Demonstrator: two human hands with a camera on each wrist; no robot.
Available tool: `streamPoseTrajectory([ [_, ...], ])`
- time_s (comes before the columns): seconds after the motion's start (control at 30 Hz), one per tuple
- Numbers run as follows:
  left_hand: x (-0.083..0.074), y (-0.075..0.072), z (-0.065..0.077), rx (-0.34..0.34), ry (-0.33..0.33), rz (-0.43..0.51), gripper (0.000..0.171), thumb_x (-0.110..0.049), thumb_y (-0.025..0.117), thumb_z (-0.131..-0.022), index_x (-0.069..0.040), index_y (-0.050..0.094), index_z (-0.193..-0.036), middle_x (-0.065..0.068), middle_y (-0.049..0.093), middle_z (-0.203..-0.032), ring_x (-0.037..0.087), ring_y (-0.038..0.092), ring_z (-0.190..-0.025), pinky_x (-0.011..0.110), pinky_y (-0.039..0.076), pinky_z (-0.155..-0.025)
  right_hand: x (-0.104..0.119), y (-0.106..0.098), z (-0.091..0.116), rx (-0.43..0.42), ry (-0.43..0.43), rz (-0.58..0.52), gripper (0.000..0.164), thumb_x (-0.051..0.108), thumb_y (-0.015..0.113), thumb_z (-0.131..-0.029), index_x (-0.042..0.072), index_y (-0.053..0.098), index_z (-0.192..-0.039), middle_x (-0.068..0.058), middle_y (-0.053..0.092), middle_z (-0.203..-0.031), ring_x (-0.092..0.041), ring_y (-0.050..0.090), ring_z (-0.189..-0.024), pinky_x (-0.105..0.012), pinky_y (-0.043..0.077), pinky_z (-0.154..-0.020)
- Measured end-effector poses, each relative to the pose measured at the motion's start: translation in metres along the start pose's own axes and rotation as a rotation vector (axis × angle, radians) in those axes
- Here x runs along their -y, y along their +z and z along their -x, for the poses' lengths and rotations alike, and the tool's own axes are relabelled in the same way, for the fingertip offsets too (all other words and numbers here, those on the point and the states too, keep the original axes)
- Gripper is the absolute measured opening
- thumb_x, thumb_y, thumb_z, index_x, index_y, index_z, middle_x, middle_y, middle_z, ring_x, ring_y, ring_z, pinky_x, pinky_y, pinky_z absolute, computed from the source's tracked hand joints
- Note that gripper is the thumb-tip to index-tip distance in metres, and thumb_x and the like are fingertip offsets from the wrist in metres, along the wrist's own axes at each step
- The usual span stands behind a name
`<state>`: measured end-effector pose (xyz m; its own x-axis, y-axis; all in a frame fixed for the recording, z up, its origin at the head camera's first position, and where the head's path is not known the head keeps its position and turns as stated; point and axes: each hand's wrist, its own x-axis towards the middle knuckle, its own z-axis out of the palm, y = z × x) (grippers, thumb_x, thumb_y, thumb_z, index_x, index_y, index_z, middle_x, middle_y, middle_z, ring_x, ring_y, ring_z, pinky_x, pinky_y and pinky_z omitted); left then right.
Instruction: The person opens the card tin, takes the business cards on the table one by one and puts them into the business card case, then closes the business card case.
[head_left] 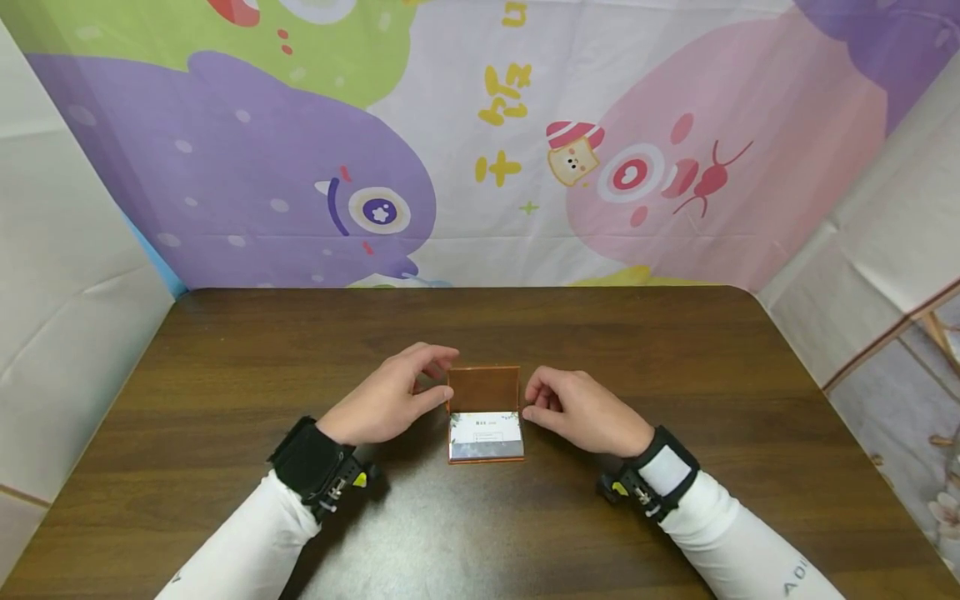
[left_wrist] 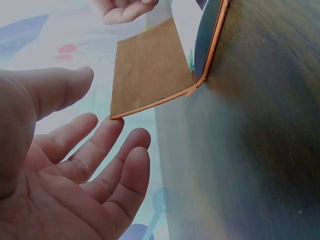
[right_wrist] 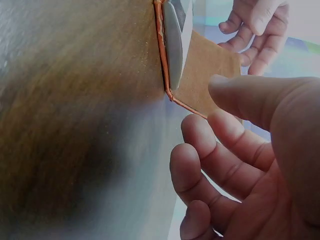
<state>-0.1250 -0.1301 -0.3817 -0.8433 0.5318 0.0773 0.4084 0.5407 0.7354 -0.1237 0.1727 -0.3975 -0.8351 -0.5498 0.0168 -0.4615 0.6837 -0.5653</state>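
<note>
A brown card case point(head_left: 483, 390) lies on the table with its lid raised. White printed cards point(head_left: 486, 427) sit in its tray, their lower part behind a grey band. Left of the case is my left hand point(head_left: 386, 398), fingers spread and loosely bent beside the lid. In the left wrist view a fingertip meets the corner of the lid point(left_wrist: 147, 70); whether it touches cannot be told. My right hand point(head_left: 588, 408) is close to the case's right side, its fingers loosely curled around nothing. The right wrist view shows those fingers point(right_wrist: 232, 172) near the lid's edge point(right_wrist: 205, 75).
The dark wood table point(head_left: 480, 533) extends around the case on all sides. Behind it hangs a cartoon-printed cloth point(head_left: 480, 233), and pale panels point(head_left: 75, 275) flank the table. Both wrists wear black straps point(head_left: 311, 462) with small devices.
</note>
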Motion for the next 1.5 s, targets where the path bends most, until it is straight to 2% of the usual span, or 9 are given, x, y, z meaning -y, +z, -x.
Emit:
streamPoseTrajectory([
  [0.3,-0.0018,0.0015,-0.0007,-0.013,0.010,-0.003,0.044,-0.018,0.065,-0.097,-0.013,0.053,-0.139,0.001,0.059,-0.116,0.015,0.058,-0.107,0.035,0.048,-0.085,-0.0003,-0.0016,-0.0008,-0.024,0.004,0.007,0.017,0.028,0.070,-0.093,0.016,0.062,-0.102,0.009,0.059,-0.081,-0.007,0.056,-0.071,-0.026,0.048,-0.062],
  [0.83,-0.0039,0.0046,-0.0010,-0.011,0.007,0.005,0.036,-0.016,0.065,-0.097,-0.016,0.057,-0.132,-0.004,0.058,-0.103,0.010,0.057,-0.095,0.032,0.048,-0.078,0.0037,-0.0030,-0.0001,-0.028,-0.012,-0.006,0.016,0.026,0.070,-0.093,0.017,0.062,-0.102,0.009,0.060,-0.082,-0.008,0.057,-0.073,-0.026,0.049,-0.063],
  [1.17,-0.0054,0.0050,0.0003,0.013,0.015,0.026,0.035,-0.015,0.067,-0.096,-0.015,0.058,-0.129,-0.005,0.058,-0.098,0.011,0.058,-0.092,0.031,0.049,-0.077,0.0055,-0.0051,0.0001,-0.011,-0.016,-0.008,0.017,0.027,0.071,-0.092,0.017,0.063,-0.103,0.009,0.060,-0.081,-0.008,0.057,-0.072,-0.026,0.049,-0.062],
  [1.5,-0.0037,0.0047,0.0000,0.069,0.058,-0.003,0.041,-0.015,0.070,-0.093,-0.009,0.058,-0.131,-0.006,0.060,-0.097,0.012,0.058,-0.092,0.039,0.050,-0.082,0.0071,-0.0054,0.0008,0.017,-0.050,0.018,0.024,0.030,0.075,-0.088,0.019,0.062,-0.106,0.007,0.061,-0.090,-0.012,0.058,-0.080,-0.027,0.048,-0.068],
])
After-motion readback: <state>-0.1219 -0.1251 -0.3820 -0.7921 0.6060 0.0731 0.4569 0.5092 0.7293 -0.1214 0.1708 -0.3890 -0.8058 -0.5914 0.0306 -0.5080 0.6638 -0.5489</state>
